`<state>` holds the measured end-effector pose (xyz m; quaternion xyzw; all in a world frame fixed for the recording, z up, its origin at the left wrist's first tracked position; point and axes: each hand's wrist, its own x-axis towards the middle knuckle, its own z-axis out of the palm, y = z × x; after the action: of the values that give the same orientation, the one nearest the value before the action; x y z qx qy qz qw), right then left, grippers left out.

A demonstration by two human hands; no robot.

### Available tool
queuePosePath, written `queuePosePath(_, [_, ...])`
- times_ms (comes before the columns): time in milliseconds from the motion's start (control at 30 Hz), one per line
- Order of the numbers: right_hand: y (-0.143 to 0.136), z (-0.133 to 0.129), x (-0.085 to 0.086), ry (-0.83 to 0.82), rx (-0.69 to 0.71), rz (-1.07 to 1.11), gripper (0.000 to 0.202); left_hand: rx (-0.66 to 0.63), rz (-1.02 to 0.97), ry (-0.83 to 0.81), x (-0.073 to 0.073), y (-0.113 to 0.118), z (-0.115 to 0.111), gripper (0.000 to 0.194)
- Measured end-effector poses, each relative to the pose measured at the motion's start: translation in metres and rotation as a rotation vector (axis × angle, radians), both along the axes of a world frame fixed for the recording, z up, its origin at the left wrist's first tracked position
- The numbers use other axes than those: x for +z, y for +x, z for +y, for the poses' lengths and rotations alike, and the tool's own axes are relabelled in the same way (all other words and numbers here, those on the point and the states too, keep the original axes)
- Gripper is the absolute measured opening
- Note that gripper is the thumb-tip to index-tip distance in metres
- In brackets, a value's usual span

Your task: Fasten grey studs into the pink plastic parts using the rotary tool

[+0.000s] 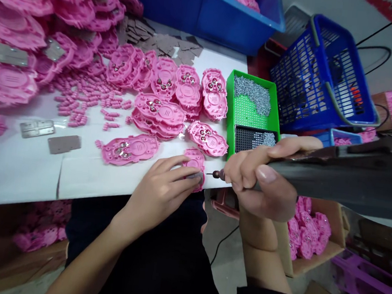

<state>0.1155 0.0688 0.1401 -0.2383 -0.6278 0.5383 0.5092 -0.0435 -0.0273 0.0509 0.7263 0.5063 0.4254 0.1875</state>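
My right hand [265, 177] is wrapped round a dark electric screwdriver [345, 180] lying nearly level, its thin bit pointing left. The bit's tip is close to a pink plastic shell [195, 158] at the table's front edge; whether they touch I cannot tell. My left hand [164, 185] presses its fingers onto this shell and a grey plate on it, partly hiding both. Just beyond lie another pink shell with shiny metal contacts [208, 139] and, to the left, a similar shell [129, 150]. A green tray [231, 118] of small screws stands near my right hand.
Stacked pink shells [161, 111] and a large heap of shells [17, 23] cover the back and left. Small pink pegs [83, 94] and grey plates [64, 144] lie about. Behind are a blue bin [208, 14] and blue basket [324, 76]. A carton [335, 248] sits below right.
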Motion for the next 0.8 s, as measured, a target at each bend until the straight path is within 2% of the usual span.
queuePosePath(333, [-0.0033, -0.0079, 0.0039, -0.12, -0.034, -0.03, 0.028, -0.008, -0.025, 0.002, 0.0002, 0.0007, 0.0016, 0.014])
queuePosePath(500, [-0.0022, -0.0021, 0.0001, -0.09, -0.017, -0.056, 0.034, -0.014, -0.01, 0.018, 0.001, -0.0001, 0.0017, 0.015])
queuePosePath(633, [-0.002, -0.0011, -0.0004, -0.064, 0.018, -0.031, 0.03, -0.032, -0.001, 0.006, 0.0018, -0.0013, 0.0008, 0.016])
queuePosePath(800, [-0.0018, -0.0024, 0.0026, -0.052, -0.007, -0.005, 0.027, -0.029, -0.004, 0.004, 0.0026, -0.0007, -0.0002, 0.016])
